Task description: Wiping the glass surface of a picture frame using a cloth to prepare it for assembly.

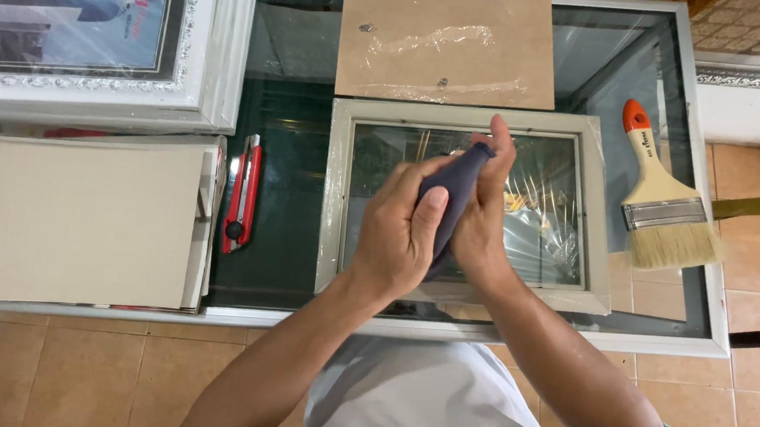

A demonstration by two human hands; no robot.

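Dark blue-grey handle of a small tool, long and rounded, is clasped between both hands above a pale picture frame lying flat on a glass-topped table. Its long axis runs diagonally, from low near the person up and to the right. The left hand wraps the lower part, thumb laid along it; the right hand closes over the upper end, fingers curled shut. Both forearms reach in from below, meeting over the frame's glass. A brown backing board lies beyond the frame, a paintbrush to the right, a red utility knife to the left.
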